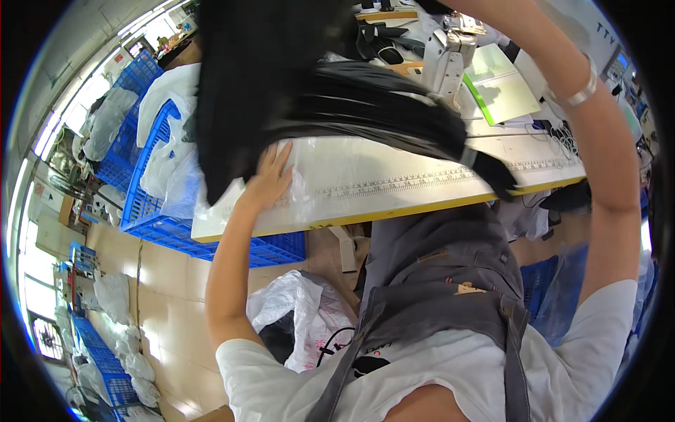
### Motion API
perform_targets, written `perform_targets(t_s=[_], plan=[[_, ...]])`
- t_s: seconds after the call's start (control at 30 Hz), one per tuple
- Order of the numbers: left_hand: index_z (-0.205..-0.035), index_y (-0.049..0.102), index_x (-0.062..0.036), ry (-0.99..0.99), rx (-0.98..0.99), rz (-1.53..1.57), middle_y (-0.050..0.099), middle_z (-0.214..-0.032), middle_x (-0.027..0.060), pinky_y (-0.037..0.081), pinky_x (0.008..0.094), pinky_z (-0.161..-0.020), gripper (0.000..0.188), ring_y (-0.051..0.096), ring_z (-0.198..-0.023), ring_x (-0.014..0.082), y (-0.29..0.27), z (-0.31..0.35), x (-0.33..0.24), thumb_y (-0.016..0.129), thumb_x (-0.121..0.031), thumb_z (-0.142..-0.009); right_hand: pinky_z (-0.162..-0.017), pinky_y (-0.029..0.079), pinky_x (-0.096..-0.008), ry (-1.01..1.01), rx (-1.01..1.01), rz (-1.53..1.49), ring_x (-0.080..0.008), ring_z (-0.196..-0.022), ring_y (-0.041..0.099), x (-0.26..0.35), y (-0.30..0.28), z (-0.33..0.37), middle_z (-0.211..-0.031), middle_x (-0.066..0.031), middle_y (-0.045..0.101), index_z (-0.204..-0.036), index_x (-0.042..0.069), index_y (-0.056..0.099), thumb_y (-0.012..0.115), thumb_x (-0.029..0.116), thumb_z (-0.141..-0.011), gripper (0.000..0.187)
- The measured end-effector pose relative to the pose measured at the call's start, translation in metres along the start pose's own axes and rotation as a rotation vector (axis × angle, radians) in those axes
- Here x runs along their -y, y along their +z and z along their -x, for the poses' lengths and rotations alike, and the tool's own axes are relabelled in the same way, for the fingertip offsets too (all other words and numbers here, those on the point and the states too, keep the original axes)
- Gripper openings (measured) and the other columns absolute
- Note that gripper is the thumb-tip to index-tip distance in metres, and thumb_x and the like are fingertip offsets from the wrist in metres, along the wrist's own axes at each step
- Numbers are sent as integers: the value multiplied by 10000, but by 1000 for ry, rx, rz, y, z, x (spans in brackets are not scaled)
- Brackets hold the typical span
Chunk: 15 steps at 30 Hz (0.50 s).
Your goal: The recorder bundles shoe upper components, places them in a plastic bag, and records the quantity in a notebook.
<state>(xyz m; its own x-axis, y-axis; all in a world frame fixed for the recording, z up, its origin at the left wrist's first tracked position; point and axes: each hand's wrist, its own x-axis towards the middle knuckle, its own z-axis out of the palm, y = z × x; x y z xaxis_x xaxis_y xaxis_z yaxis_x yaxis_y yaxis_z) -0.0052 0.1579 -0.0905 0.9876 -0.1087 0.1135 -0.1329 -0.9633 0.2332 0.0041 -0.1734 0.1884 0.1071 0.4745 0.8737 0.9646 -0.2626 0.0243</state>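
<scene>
My left hand (pixel 271 177) lies flat on the left part of the white worktable (pixel 394 169), its fingers stretched out and apart. Thin clear plastic (pixel 304 184) lies right beside it. Above its fingertips a large piece of black cloth (pixel 246 91) hangs in the air, smeared by motion. Behind that, a bundle of black fabric (pixel 380 105) stretches across the tabletop, with a tied end drooping over the front edge at the right. My right arm (pixel 598 133) reaches up and over toward the top of the picture; its hand is beyond the upper edge.
A white sewing machine head (pixel 450 60) stands at the back, with a green-edged paper folder (pixel 503 84) to its right. Measuring marks run along the yellow-edged table. Blue crates (pixel 151 176) with plastic bags are at the left; a white sack (pixel 299 316) sits on the floor.
</scene>
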Motion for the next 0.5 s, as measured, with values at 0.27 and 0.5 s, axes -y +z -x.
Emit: perform_targets(t_s=[0.27, 0.5], plan=[[-1407, 265, -75, -89, -153, 395, 260, -1460, 141, 190, 498, -1077, 598, 259, -1341, 284, 1, -28, 13, 460, -295, -886, -745, 484, -362, -205, -360, -168, -351, -824, 622, -57, 70, -37, -882, -195, 636, -1085, 19, 563, 576, -33, -734, 355], [-1284, 424, -14, -184, -735, 1318, 531, -1233, 163, 370, 337, -963, 484, 491, -1157, 209, -77, 51, 46, 465, -332, -921, -945, 428, -358, -169, 483, -37, -277, -1083, 548, -100, 68, 123, -1136, -84, 604, -1177, 89, 573, 641, -88, -578, 628]])
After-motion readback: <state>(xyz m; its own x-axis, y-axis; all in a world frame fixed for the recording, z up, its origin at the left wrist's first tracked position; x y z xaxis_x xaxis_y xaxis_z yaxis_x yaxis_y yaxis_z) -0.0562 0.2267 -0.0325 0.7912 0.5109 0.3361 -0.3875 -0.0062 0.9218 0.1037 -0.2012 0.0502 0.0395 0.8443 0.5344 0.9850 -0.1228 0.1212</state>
